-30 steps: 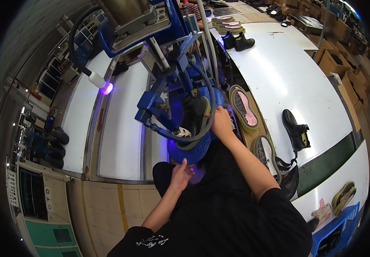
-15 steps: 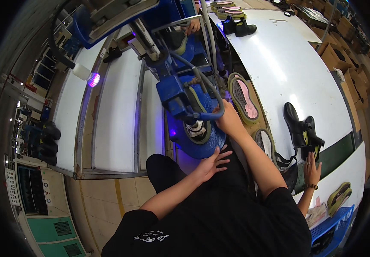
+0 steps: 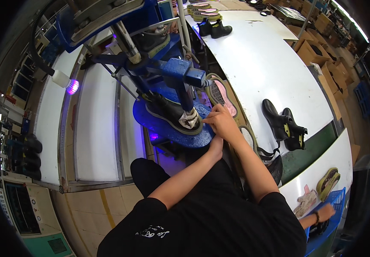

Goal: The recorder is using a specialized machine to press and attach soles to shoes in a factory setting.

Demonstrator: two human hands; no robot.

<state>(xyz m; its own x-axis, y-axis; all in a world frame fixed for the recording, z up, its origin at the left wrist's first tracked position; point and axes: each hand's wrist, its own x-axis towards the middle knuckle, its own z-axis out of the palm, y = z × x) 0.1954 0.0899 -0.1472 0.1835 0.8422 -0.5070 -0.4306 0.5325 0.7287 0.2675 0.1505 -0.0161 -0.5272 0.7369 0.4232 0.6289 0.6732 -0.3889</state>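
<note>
A black boot (image 3: 166,112) with an olive sole rests on the blue round pad (image 3: 195,139) of a press, its toe to the left. The press's rod, its end wrapped in white material (image 3: 188,119), comes down into the boot's heel end. My right hand (image 3: 224,123) is at that heel, fingers curled and tips close to the sole's edge; what they pinch, if anything, does not show. Under my right wrist lies my left hand (image 3: 215,148), at the pad's near right side, its fingers hidden.
Loose soles (image 3: 222,95) lie right of the press. On the white table stand black boots (image 3: 275,122). Another person's hand (image 3: 325,212) with a bracelet is over a blue basket (image 3: 339,201). A lit purple lamp (image 3: 72,86) hangs left; a second boot (image 3: 152,40) sits behind.
The boot on the pad now lies crosswise. My left hand moved up and right, beneath my right wrist. The other person's hand left the boots for the basket. The whole view shifted.
</note>
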